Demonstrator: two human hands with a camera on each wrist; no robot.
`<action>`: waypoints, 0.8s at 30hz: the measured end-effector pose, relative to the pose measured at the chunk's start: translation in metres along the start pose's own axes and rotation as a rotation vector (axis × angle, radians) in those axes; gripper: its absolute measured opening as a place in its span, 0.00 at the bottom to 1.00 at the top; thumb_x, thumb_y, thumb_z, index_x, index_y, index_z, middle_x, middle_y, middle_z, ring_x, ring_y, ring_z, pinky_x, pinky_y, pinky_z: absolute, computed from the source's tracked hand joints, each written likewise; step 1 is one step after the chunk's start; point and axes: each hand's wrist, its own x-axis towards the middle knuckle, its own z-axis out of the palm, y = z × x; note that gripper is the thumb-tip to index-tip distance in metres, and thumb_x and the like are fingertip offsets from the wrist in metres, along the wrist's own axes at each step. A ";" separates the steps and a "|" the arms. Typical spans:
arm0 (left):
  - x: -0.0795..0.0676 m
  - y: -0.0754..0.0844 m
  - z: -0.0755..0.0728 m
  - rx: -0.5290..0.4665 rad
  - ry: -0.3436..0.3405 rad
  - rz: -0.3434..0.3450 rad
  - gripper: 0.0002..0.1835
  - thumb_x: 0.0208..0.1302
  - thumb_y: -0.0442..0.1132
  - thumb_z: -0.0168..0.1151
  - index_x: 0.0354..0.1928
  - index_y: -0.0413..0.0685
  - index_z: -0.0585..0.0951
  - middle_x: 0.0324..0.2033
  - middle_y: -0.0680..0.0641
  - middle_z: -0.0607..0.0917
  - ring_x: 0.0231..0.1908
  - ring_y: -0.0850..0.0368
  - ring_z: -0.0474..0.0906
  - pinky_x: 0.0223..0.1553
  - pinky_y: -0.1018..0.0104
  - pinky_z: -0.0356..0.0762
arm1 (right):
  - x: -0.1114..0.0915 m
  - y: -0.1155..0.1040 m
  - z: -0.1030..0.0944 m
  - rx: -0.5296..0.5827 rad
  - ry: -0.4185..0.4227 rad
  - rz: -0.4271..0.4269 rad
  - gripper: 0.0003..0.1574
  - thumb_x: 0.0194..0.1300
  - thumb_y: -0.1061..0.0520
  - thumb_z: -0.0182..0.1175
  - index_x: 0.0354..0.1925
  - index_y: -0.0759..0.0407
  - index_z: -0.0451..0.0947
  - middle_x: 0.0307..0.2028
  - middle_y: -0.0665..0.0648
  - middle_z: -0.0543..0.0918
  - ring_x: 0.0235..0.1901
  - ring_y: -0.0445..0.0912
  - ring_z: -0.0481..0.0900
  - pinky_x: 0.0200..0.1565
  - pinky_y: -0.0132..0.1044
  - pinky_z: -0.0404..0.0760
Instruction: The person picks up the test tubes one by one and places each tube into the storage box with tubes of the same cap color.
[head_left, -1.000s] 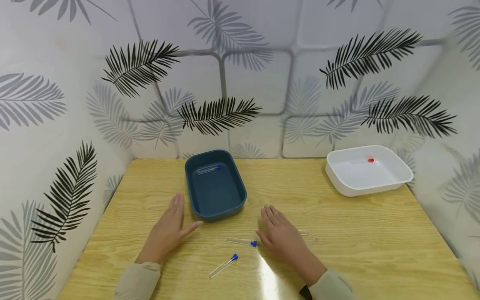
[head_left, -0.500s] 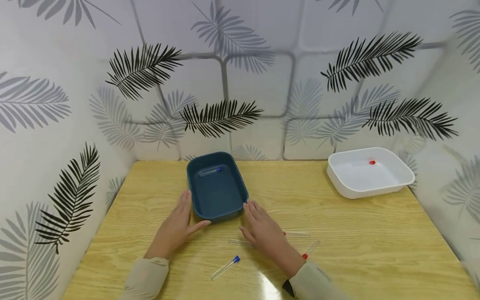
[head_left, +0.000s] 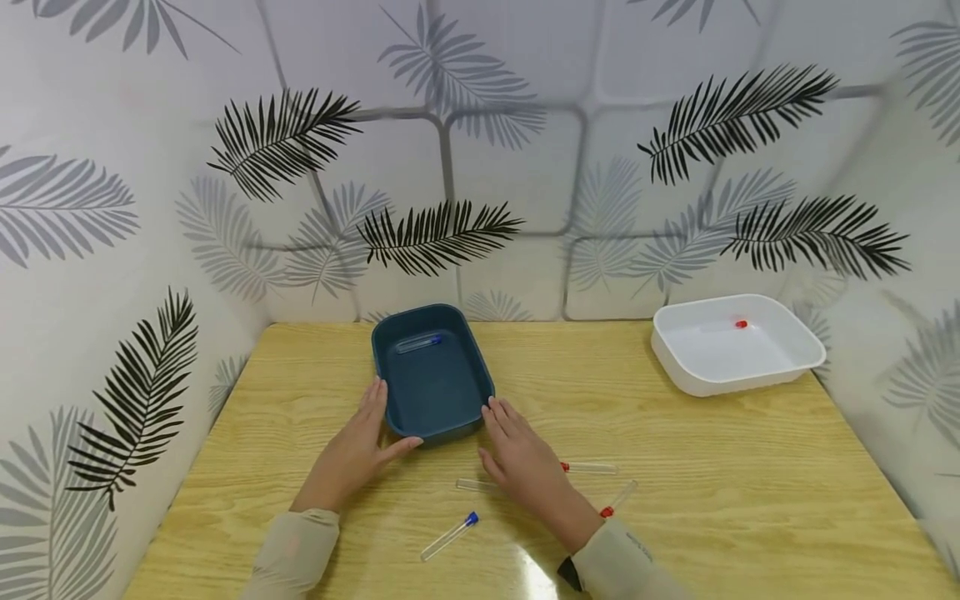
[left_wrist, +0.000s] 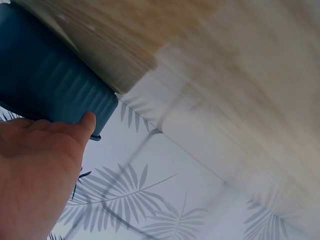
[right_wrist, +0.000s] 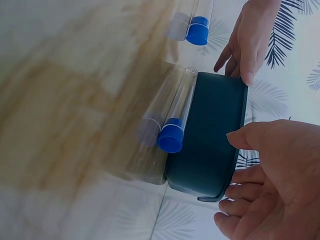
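A dark blue rectangular bin [head_left: 433, 392] stands at the back left-centre of the table, with a blue-capped test tube [head_left: 417, 343] lying inside. My left hand [head_left: 351, 457] touches its left side, thumb extended at the near-left corner. My right hand [head_left: 528, 462] has its fingertips at the near-right corner, fingers loosely extended. In the right wrist view both hands flank the bin. One tube [head_left: 474, 484] lies partly hidden under the right hand; its blue cap [right_wrist: 171, 136] shows in the right wrist view. Another blue-capped tube [head_left: 450, 536] lies nearer the front.
Two red-capped tubes [head_left: 592, 468] lie right of the right hand on the wooden table [head_left: 750, 492]. A white bin [head_left: 697, 379] with a red-capped item [head_left: 741, 324] in it stands at the back right. A leaf-patterned wall [head_left: 517, 275] runs behind the table.
Over the second, my right hand moved left to the bin's near-right corner, uncovering the red caps. My left hand shifted slightly right onto the bin's side. The bin stays about where it was.
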 end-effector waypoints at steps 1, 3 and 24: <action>0.000 0.000 -0.001 -0.010 -0.006 -0.002 0.57 0.54 0.75 0.45 0.72 0.44 0.40 0.72 0.45 0.41 0.70 0.50 0.39 0.64 0.51 0.52 | 0.000 0.000 0.000 -0.006 0.005 -0.001 0.36 0.66 0.49 0.54 0.64 0.70 0.62 0.64 0.66 0.63 0.65 0.56 0.59 0.62 0.46 0.61; 0.001 0.000 -0.002 -0.024 -0.023 -0.002 0.57 0.53 0.75 0.46 0.72 0.44 0.40 0.72 0.45 0.40 0.70 0.50 0.39 0.64 0.50 0.52 | -0.001 -0.001 0.001 -0.012 0.016 -0.002 0.35 0.66 0.50 0.55 0.63 0.70 0.63 0.64 0.66 0.64 0.65 0.56 0.60 0.62 0.46 0.62; 0.008 0.013 -0.005 0.017 -0.048 -0.016 0.59 0.51 0.78 0.44 0.72 0.43 0.40 0.72 0.43 0.43 0.70 0.50 0.40 0.65 0.51 0.52 | -0.013 -0.015 -0.006 -0.061 0.061 0.042 0.33 0.63 0.53 0.59 0.61 0.69 0.66 0.61 0.65 0.68 0.63 0.56 0.64 0.61 0.46 0.64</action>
